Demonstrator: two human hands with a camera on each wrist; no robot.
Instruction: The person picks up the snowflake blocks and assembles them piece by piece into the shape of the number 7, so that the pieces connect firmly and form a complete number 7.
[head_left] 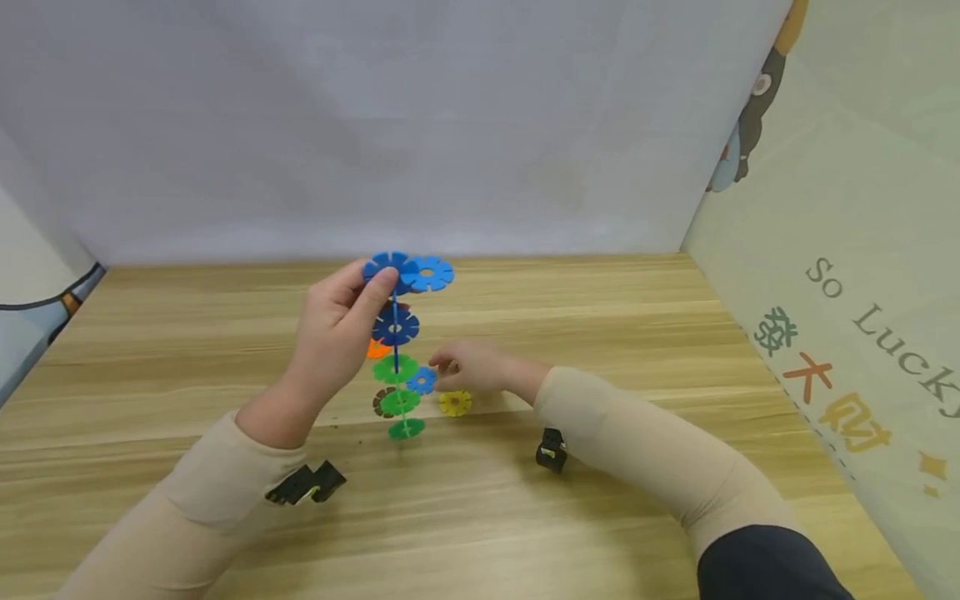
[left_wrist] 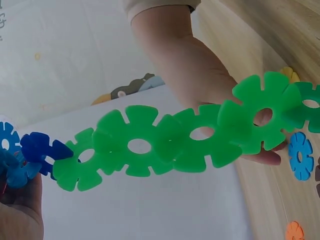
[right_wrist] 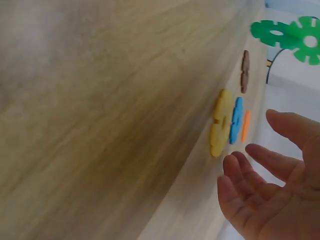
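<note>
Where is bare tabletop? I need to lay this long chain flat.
Bare wood lies along the table's left side and across the near strip between the sleeves. It is crowded mid-table: yellow disc, blue disc, brown disc and orange disc lie by the right hand.

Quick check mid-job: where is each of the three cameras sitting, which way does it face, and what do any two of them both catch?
Head: above, looking down and forward at the wooden table; both sleeved arms, left hand gripping the disc chain.
Left wrist: beside that hand, looking along the chain's green discs toward the right hand.
Right wrist: low over the tabletop; open fingers near the yellow disc.
Shared: chain, yellow disc.
</note>
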